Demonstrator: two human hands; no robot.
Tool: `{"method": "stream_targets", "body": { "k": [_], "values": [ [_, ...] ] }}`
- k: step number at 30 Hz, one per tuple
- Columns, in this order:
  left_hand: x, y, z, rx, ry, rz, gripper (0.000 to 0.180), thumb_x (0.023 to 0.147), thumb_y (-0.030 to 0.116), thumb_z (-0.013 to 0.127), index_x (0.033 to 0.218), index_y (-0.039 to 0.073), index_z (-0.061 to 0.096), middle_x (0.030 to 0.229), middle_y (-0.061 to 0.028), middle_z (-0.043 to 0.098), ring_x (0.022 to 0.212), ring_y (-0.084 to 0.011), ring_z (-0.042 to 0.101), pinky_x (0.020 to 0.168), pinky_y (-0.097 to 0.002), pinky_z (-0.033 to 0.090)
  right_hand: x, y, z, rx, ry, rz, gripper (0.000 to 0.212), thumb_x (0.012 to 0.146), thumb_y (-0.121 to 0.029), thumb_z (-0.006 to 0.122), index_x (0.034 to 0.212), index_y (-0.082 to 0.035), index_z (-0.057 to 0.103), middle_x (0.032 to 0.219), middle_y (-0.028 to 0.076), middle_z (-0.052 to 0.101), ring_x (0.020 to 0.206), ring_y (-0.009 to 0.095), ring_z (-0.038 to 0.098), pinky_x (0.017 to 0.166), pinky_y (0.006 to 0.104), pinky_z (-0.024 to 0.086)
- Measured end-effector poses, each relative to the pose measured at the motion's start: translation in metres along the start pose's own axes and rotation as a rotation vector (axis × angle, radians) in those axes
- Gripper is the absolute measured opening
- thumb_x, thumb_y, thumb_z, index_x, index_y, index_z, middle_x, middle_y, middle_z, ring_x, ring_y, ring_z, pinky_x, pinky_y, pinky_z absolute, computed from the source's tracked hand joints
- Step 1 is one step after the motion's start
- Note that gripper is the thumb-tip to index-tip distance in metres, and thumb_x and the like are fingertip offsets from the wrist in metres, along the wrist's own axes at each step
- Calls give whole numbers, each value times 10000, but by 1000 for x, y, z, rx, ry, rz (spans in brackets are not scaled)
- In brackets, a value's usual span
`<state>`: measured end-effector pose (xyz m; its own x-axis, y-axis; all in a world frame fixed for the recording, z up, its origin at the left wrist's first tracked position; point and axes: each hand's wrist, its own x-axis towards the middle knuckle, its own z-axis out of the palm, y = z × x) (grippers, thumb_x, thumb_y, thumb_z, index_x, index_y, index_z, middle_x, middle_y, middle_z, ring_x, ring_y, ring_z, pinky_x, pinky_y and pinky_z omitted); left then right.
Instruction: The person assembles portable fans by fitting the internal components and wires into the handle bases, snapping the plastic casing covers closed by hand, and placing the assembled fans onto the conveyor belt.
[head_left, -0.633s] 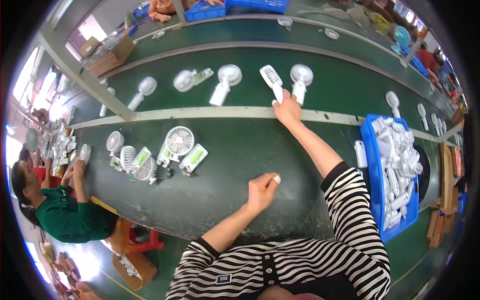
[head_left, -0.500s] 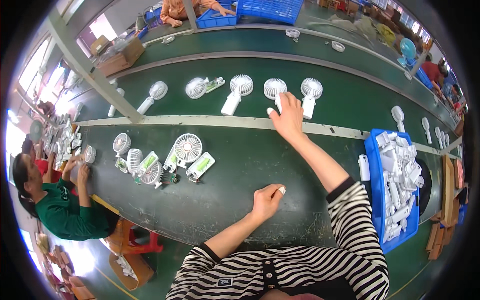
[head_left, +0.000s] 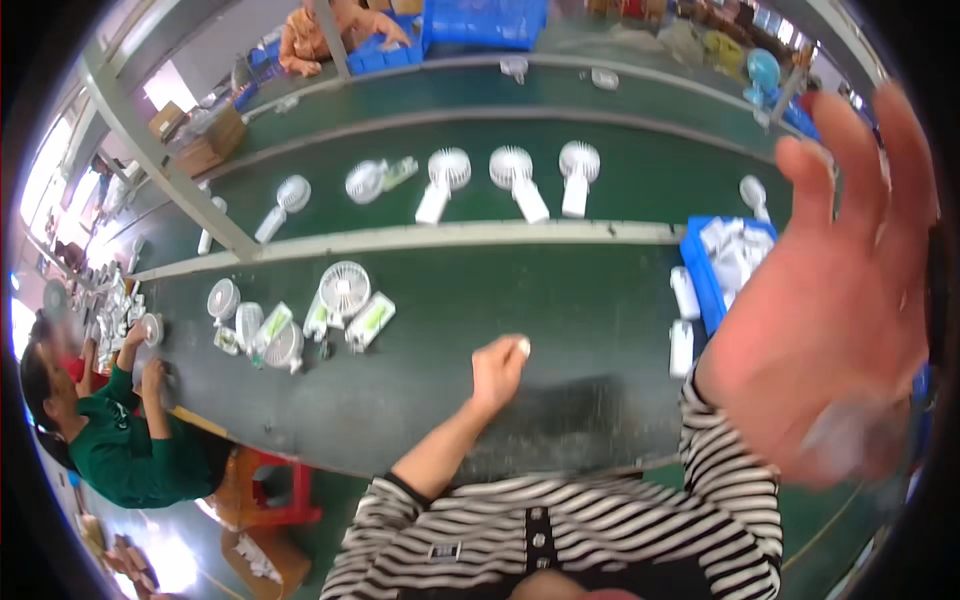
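Observation:
My right hand (head_left: 825,290) is raised close to the camera at the right, large and blurred, fingers spread and nothing between them. A pale blurred patch covers the heel of this hand. My left hand (head_left: 497,372) rests on the green worktable (head_left: 430,400) with its fingers curled. White shows at a fingertip; whether the fist holds anything is hidden. To its left lie opened white handheld fans (head_left: 345,290) and a casing with a green part (head_left: 371,322). Beyond the rail, a row of white fans (head_left: 512,168) lies on the green surface, several with handles pointing toward me.
A blue bin (head_left: 703,275) of white casings stands right, partly hidden by my hand. Two white casings (head_left: 681,348) lie beside it. A pale rail (head_left: 450,236) crosses the table. At left a co-worker in green (head_left: 130,440) handles a fan; another person (head_left: 335,35) sits across.
My right hand has left the fan row and come up close to the camera. My left hand stays curled on the table. The view has shifted, and a second casing shows beside the bin.

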<state>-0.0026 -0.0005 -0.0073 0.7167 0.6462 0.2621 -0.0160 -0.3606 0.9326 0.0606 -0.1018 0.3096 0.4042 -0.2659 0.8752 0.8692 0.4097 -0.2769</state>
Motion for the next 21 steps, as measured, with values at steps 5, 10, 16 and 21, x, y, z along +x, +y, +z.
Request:
{"method": "stream_targets", "body": {
  "k": [5,10,16,21],
  "values": [
    [-2,-1,13,-47,26,-40,97,794,79,590,821,-2,635,582,-58,561,511,-106,511,509,-240,416,17,15,-6,-41,-26,-16,740,697,-335,693,1287,-40,360,1312,241,357,1174,399,402,921,476,383],
    [4,-3,14,-44,34,-37,100,796,74,581,829,-3,635,590,-70,568,521,-110,526,519,-246,424,18,17,-43,-82,-75,-7,734,697,-324,691,1285,-34,361,1307,237,363,1173,393,404,925,469,381],
    [2,-4,9,35,28,-50,103,798,80,584,845,5,636,595,-70,568,529,-114,531,526,-248,428,21,20,-67,-76,-174,-57,727,698,-311,689,1282,-28,364,1302,233,370,1171,385,407,929,460,378],
    [1,-10,10,53,28,-8,112,797,104,594,829,9,643,615,-83,580,532,-129,535,531,-264,435,37,20,-66,-70,-175,-163,721,698,-301,688,1279,-22,366,1298,229,376,1170,379,410,933,452,375]
  ]
}}
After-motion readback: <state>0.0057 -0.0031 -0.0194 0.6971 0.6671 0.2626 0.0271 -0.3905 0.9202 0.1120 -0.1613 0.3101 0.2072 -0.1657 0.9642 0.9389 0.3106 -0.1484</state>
